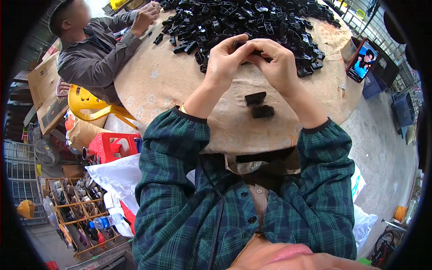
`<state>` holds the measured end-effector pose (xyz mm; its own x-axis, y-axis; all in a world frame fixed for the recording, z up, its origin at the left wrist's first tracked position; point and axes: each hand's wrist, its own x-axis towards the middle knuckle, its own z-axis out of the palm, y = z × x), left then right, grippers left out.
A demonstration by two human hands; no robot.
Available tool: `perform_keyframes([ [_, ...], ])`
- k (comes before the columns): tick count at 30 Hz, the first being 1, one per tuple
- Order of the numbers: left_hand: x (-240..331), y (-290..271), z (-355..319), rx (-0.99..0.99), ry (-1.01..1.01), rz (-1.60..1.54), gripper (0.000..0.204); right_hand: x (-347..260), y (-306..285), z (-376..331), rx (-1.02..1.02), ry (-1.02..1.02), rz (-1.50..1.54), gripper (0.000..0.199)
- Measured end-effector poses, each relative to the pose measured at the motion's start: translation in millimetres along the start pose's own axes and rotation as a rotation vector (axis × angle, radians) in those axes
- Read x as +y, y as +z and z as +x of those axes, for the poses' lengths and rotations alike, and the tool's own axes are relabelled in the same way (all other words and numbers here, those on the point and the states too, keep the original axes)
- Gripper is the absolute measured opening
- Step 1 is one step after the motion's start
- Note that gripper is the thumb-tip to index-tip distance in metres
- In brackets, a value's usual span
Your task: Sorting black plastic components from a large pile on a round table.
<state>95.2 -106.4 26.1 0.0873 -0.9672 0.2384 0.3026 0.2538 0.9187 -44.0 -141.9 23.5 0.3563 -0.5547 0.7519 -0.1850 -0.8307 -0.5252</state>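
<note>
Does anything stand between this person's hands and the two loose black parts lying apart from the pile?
Nothing visible does: only tablecloth shows between the two loose black parts and the left hand and right hand. The pile of black parts lies farther from the body.

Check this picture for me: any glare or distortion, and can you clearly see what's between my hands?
Head view: fisheye rounding, with black corners; head view: white glints speckle the pile of black parts, and the phone screen glows; head view: the left hand and right hand look fairly sharp, but whatever is between them blends into the dark pile behind.
</note>
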Motion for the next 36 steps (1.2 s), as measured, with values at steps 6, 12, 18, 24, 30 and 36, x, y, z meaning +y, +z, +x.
perform_keyframes([
  [6, 18, 1, 1, -0.007, 0.059, 0.077, 0.027, 17, -22, 10, 0.053, 0.215, 0.287, 0.044],
  [12, 22, -5, 2, -0.061, 0.015, -0.002, 0.027, 21, -38, 14, -0.274, 0.334, 0.587, 0.045],
  [18, 36, -14, -4, -0.568, -0.224, 0.861, 0.036, 26, -32, 12, -0.116, 0.388, 0.458, 0.029],
  [24, 37, -18, -4, -0.5, -0.001, 1.092, 0.03, 38, -6, 3, -0.087, -0.18, -0.44, 0.025],
  [30, 24, -41, -1, -0.234, 0.116, 1.627, 0.034, 28, -7, 4, -0.112, -0.212, -0.406, 0.026],
  [36, 10, -26, 0, -0.22, 0.155, 1.671, 0.027, 6, -20, 0, -0.186, 0.063, -0.123, 0.039],
])
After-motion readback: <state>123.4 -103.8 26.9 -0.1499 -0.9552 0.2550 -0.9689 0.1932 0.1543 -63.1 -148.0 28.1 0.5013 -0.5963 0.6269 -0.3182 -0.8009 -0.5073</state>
